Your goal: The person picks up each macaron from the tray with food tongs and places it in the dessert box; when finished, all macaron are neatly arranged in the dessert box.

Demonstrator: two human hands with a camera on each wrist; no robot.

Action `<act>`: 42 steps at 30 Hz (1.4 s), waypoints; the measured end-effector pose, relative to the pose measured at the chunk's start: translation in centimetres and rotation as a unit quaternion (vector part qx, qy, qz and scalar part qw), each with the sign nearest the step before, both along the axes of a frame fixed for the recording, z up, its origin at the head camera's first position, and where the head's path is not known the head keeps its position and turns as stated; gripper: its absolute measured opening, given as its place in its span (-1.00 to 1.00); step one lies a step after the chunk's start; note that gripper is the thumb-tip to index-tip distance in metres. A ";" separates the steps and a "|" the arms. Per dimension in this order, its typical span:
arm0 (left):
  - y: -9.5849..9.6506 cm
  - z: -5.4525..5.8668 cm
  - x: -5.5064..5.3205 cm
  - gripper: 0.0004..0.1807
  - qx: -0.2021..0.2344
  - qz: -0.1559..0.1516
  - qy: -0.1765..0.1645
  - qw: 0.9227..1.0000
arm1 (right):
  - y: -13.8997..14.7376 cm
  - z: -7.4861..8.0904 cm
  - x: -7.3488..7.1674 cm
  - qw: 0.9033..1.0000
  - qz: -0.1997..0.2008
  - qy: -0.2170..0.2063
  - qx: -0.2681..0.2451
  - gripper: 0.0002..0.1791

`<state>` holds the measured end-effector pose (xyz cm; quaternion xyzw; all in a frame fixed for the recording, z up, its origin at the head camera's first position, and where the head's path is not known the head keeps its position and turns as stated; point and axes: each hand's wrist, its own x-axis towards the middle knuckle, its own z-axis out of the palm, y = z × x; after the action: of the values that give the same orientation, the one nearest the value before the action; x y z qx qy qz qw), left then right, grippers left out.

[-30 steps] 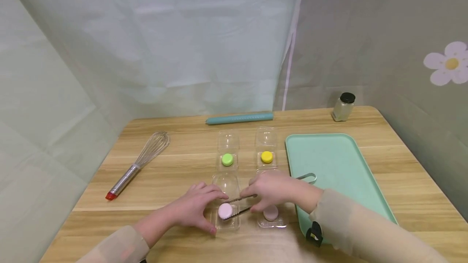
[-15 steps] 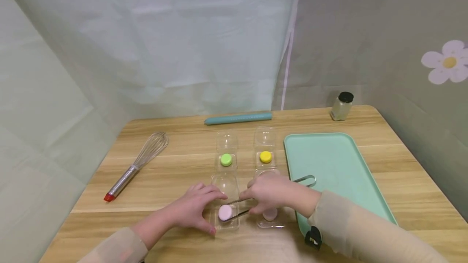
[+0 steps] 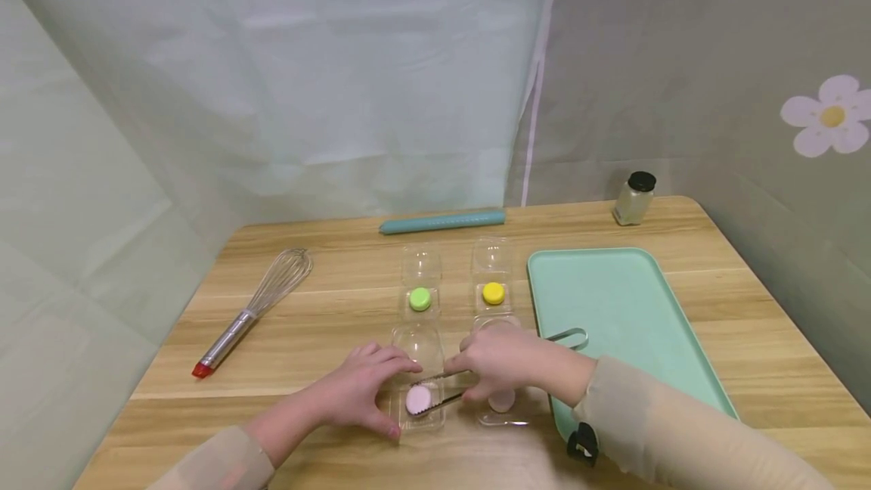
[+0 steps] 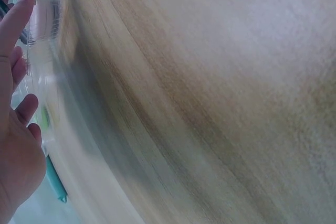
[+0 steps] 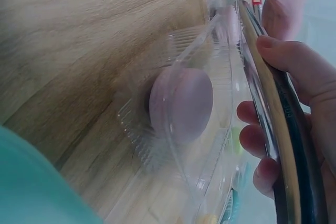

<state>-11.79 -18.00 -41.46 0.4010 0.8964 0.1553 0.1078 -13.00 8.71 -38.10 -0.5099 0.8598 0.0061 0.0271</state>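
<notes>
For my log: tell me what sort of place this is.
Probably a staged baking or dessert table: a whisk, macarons in clear boxes, a serving tray, and plain curtains hung around the wooden table.

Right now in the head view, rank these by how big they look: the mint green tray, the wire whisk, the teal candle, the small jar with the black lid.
1. Mint green rectangular tray, clearly largest.
2. Wire whisk with red-tipped metal handle and long teal candle: similar length, and the candle lies farther back, so I won't rank them.
3. Small glass jar with black lid, smallest, though farthest away.

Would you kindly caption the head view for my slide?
Right hand closes tongs around a pink macaron while left hand steadies its clear case.
</notes>
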 end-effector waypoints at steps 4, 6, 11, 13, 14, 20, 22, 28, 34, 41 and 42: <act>0.0 0.1 0.0 -0.09 -0.001 0.001 0.001 1.000 | 0.3 0.0 -0.1 1.000 -0.005 -0.012 -0.007 -0.53; 0.0 0.1 0.0 -0.09 -0.002 0.001 0.000 1.000 | 0.5 0.1 -0.1 1.000 -0.008 -0.023 -0.016 -0.53; 0.0 0.1 0.0 -0.09 -0.002 0.002 -0.005 1.000 | 1.3 0.0 -0.2 0.998 -0.002 -0.040 -0.046 -0.55; 0.0 0.0 0.0 -0.10 -0.002 0.002 -0.006 1.000 | 1.7 -0.1 -0.3 0.997 0.008 -0.040 -0.060 -0.57; 0.0 0.0 0.0 -0.10 -0.003 0.002 -0.006 1.000 | 1.8 -0.2 -0.4 0.997 0.014 -0.040 -0.067 -0.57; -0.1 0.0 0.1 -0.10 0.001 0.005 -0.008 1.000 | 2.9 -0.7 -0.7 0.994 0.031 -0.031 -0.099 -0.57; -0.1 0.0 0.1 -0.10 0.002 0.006 -0.009 1.000 | 3.3 -0.9 -0.8 0.994 0.028 -0.030 -0.102 -0.56; 0.0 0.2 0.2 -0.10 0.001 0.007 -0.016 1.000 | 4.7 -1.2 -0.7 0.994 0.009 -0.025 -0.107 -0.51; 0.0 0.2 0.2 -0.10 0.004 0.004 -0.014 1.000 | 6.0 -1.4 -0.7 0.991 -0.011 -0.006 -0.132 -0.48; -0.1 0.0 0.2 -0.10 0.003 0.008 -0.009 1.000 | 7.2 -1.6 -0.8 0.990 -0.031 0.018 -0.137 -0.51; -0.1 0.0 0.2 -0.10 0.002 0.008 -0.009 1.000 | 7.4 -1.6 -0.8 0.990 -0.038 0.019 -0.136 -0.52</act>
<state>-11.57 -18.11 -41.50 0.3926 0.8982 0.1616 0.1139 -13.81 16.13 -39.68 -0.4756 0.8717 -0.1029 -0.0586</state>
